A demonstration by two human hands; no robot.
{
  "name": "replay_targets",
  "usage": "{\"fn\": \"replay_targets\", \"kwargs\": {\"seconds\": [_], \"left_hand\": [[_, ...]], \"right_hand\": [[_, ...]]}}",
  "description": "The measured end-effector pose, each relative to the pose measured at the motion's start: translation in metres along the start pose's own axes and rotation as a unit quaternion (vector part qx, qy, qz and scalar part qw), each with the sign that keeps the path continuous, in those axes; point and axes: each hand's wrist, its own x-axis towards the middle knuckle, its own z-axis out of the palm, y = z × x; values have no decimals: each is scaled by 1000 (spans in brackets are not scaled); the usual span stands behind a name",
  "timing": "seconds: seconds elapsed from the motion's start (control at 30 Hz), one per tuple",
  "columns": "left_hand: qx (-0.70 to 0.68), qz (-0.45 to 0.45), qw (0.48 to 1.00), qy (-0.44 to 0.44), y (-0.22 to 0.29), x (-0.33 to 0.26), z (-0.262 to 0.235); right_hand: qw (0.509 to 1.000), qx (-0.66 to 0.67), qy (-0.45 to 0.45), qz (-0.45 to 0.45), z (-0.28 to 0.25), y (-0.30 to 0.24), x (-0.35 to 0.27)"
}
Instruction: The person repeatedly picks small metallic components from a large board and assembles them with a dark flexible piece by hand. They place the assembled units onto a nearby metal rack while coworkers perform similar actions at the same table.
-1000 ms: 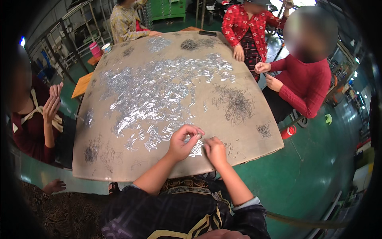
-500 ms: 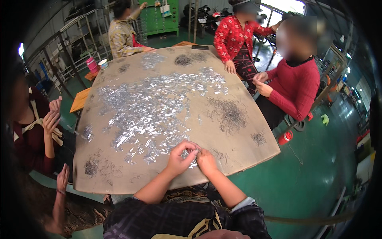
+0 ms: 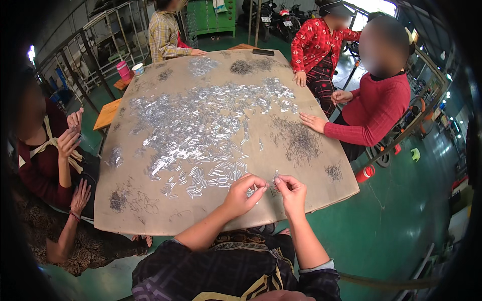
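Note:
Above the near edge of the brown-covered table (image 3: 150, 218), my two hands are close together but apart. My right hand (image 3: 292, 194) pinches a small shiny elongated piece (image 3: 276, 173) between thumb and fingers, its tip poking up. With thumb and fingertips brought together, my left hand (image 3: 242, 195) is closed; what is in them, if anything, is too small to make out. Just beyond my left hand spreads a broad heap of small silvery elongated pieces (image 3: 201, 125). A tangle of thin dark strands (image 3: 296, 140) lies beyond my right hand.
More dark strands lie in piles at the near left (image 3: 120, 199) and far side (image 3: 242, 66). Co-workers stand or sit around: one in a red sweater (image 3: 371, 108) with a hand on the table, one in a red patterned shirt (image 3: 316, 45), others at left. A flat dark object (image 3: 263, 52) rests at the far edge.
My hands have drawn apart, the right one lifting and turning with the shiny piece now showing. The red-sweatered co-worker's hands have separated, one now on the table. The view has shifted slightly.

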Motion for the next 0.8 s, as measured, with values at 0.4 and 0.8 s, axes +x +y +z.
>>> {"fn": "replay_targets", "kwargs": {"seconds": [0.4,0.8], "left_hand": [[77,42,996,-16,2,3,15],[283,83,938,-181,-95,8,49]], "right_hand": [[997,-62,-10,-54,-8,-23,-19],[972,-132,99,-170,-41,-48,-5]]}}
